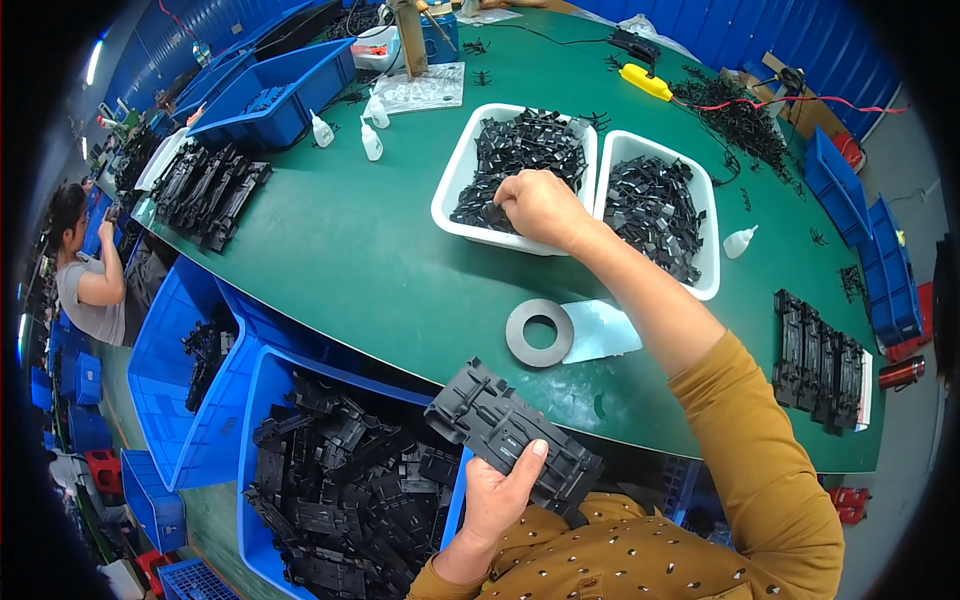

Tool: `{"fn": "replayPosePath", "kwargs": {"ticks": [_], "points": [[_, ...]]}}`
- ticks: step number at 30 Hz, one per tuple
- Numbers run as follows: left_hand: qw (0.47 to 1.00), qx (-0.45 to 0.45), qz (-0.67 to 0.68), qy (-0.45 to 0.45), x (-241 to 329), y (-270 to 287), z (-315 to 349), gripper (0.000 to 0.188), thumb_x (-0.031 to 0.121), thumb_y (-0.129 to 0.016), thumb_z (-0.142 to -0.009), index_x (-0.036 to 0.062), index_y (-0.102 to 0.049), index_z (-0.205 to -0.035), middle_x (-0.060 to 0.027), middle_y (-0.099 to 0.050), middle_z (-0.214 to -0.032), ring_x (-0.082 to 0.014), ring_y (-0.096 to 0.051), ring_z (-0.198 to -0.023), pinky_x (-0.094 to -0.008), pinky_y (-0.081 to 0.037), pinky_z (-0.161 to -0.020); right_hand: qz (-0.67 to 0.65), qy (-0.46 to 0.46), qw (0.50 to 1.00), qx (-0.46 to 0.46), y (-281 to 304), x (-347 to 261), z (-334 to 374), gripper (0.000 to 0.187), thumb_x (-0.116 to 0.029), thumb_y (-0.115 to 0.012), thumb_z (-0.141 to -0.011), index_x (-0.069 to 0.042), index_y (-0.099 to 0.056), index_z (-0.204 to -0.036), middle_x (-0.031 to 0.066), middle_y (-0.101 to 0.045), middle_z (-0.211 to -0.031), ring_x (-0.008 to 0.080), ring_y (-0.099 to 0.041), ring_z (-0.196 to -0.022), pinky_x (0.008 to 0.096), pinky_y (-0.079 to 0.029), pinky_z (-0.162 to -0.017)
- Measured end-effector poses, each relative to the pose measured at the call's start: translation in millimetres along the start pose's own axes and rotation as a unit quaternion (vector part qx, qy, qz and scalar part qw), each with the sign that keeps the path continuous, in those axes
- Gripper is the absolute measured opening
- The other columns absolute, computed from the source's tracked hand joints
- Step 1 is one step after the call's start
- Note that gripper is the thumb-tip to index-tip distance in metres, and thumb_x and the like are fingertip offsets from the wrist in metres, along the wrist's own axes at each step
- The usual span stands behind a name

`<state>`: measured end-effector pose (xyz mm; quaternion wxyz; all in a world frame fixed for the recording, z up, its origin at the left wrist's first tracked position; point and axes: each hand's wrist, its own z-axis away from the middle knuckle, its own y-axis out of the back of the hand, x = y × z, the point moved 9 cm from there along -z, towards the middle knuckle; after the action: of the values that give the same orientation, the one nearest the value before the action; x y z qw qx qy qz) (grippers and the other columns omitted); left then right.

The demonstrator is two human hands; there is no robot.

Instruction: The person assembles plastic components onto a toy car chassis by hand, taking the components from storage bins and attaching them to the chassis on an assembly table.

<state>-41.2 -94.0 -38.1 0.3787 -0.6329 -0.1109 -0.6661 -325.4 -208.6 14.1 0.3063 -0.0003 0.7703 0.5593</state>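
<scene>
My left hand [497, 503] is closed round a black moulded plastic part [513, 432], thumb on top, held over the table's near edge. My right hand [541, 207] reaches into the left white tub [447, 205], which is heaped with small black plastic pieces [530, 146]. Its fingers are bent together at the front of the heap; what they pinch, if anything, is hidden. Close by on the right stands a second white tub [711, 228] of similar black pieces [655, 205]. A grey ring [517, 345] lies nearer me, beside a pale blue sheet [600, 332].
A blue bin [258, 400] full of black moulded parts [350, 490] stands below the table edge. Rows of such parts [205, 195] lie at left and right [818, 360]. Small white bottles [371, 140], blue trays [280, 95] and a yellow tool [645, 82] are farther off. Another person [95, 275] works at far left.
</scene>
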Motion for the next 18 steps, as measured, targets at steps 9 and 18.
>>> {"fn": "replayPosePath", "kwargs": {"ticks": [9,18], "points": [[1.0,0.009,-0.007,0.019,-2.8,-4.5,2.8,0.022,0.0,-0.061,-0.087,-0.0047,-0.062,-0.109,-0.0027,-0.063,-0.098,-0.0084,-0.057,-0.087,-0.0242,-0.045,-0.08,-0.427,-0.123,0.895,-0.029,57.5,-7.7,106.3,0.028,-0.003,-0.05,-0.084,0.003,-0.065,-0.107,0.0011,-0.059,-0.077,0.007,-0.054,-0.068,0.0218,-0.045,-0.06],[1.0,-0.011,-0.027,-0.003,0.2,-34.1,-4.3,0.011,0.001,-0.062,-0.088,-0.0025,-0.064,-0.098,-0.0001,-0.064,-0.093,-0.0059,-0.055,-0.082,-0.0222,-0.045,-0.075,-0.507,-0.195,0.84,0.005,63.2,37.5,209.1,0.014,-0.005,-0.063,-0.087,0.0,-0.064,-0.101,0.0052,-0.067,-0.084,0.01,-0.064,-0.073,0.0238,-0.054,-0.064]]}}
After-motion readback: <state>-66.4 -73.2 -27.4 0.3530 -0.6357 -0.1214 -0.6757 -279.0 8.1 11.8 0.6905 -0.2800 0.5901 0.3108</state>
